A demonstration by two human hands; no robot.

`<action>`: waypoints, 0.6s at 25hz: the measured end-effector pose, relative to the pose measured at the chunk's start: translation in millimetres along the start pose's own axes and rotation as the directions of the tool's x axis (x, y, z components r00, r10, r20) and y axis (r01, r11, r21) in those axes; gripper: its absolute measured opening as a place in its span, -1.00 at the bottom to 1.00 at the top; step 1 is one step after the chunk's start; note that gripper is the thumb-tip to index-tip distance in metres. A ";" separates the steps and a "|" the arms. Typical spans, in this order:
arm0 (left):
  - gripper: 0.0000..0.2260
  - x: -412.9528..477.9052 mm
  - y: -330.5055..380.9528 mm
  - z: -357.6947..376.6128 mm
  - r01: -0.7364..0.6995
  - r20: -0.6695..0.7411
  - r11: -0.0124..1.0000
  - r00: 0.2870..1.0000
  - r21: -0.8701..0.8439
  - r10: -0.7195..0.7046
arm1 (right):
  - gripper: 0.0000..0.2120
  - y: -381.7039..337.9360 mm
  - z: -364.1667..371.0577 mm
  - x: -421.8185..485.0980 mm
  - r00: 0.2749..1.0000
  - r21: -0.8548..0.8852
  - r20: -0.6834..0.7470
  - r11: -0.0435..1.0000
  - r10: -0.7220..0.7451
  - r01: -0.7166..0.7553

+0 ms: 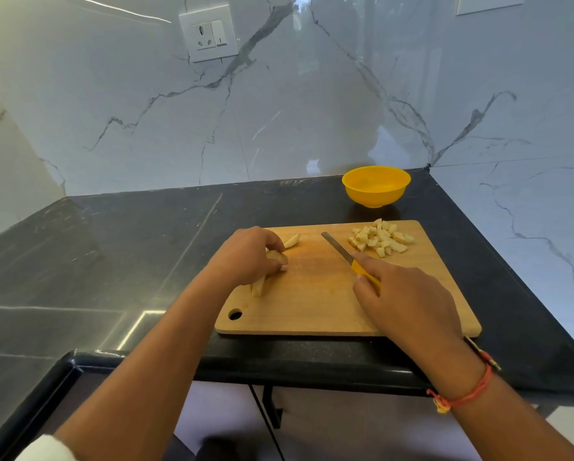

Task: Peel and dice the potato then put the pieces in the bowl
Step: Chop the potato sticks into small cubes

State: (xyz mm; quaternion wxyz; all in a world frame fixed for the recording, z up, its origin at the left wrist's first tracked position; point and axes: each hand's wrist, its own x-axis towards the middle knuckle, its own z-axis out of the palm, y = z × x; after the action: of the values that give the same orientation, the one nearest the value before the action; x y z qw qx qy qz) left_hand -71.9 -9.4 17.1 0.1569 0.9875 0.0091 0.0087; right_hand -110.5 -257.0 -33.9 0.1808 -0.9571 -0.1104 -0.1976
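A wooden cutting board [315, 301] lies on the black counter. My left hand [245, 256] curls over peeled potato strips [277, 257] at the board's left side; one strip [258, 287] pokes out below the hand and another wedge [292, 241] lies just beyond it. My right hand [402, 301] grips a knife [340, 249] by its yellow handle, index finger along the top, blade pointing up and left over the board. A pile of diced potato [380, 237] sits at the board's far right corner. The yellow bowl [376, 186] stands behind the board and looks empty.
The black counter [112, 261] runs left and ends in a front edge just below the board. Marble walls close in behind and on the right. A wall socket [208, 34] is mounted high on the back wall.
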 end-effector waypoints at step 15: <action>-0.69 30.0 27.5 7.2 -0.002 -0.064 0.977 0.998 0.211 0.016 | -0.56 -0.9 1.4 -0.3 1.000 0.022 -0.013 1.000 0.003 -0.002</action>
State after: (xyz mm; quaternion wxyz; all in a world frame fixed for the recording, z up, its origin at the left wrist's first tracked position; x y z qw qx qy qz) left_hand -41.4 -37.1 19.2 0.0509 0.9978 0.0107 0.0408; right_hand -110.5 -255.7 -34.9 0.1921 -0.9540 -0.1102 -0.2023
